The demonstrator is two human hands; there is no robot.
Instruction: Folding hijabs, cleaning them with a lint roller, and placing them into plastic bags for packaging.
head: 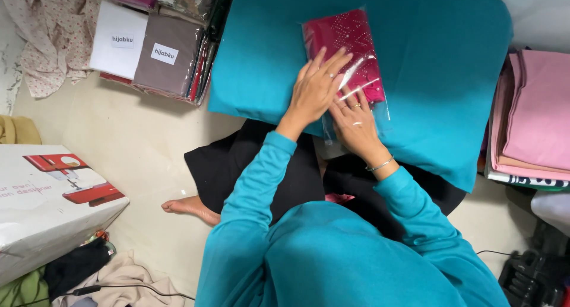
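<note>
Teal cushion point(439, 75) carries our clear plastic bag of magenta folded fabric point(347, 52) near its front edge; left hand point(314, 90) and right hand point(355, 126) press flat, fingers spread, on its near end.

We see the bagged cloth point(347, 58) lying on the cushion point(451, 64) at upper centre of the frame, with both hands, left hand point(314, 90) and right hand point(355, 126), flat on its lower end. At upper left we find the wrapped packets point(151, 40), at far right the folded stack point(531, 117), and at lower left the box point(41, 206)
</note>
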